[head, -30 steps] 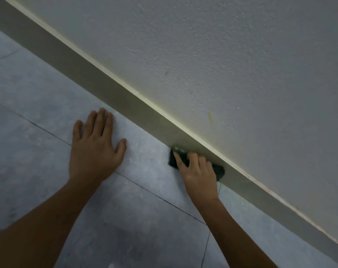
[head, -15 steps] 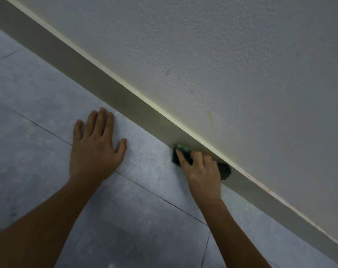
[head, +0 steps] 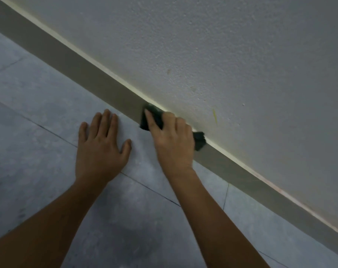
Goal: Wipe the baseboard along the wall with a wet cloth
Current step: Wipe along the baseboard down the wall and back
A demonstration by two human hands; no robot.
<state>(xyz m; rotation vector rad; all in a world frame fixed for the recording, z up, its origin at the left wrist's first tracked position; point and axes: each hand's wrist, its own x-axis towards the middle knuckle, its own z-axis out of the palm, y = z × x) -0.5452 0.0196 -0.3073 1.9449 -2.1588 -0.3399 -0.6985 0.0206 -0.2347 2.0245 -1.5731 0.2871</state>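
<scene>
A grey-brown baseboard (head: 83, 73) runs diagonally from upper left to lower right under a textured pale wall (head: 222, 55). My right hand (head: 172, 140) presses a dark green cloth (head: 154, 118) flat against the baseboard near the middle of the view. The cloth's ends stick out past my fingers on both sides. My left hand (head: 102, 146) lies flat on the grey floor tiles (head: 38, 132), fingers spread, just left of the cloth and empty.
A pale strip edges the top of the baseboard (head: 241, 161). A small yellow-green mark (head: 214, 115) shows on the wall to the right of the cloth. Dark grout lines (head: 148, 188) cross the floor tiles under my arms.
My right hand has slid the cloth up and to the left along the baseboard, closer to my left hand. The left hand stays planted on the floor.
</scene>
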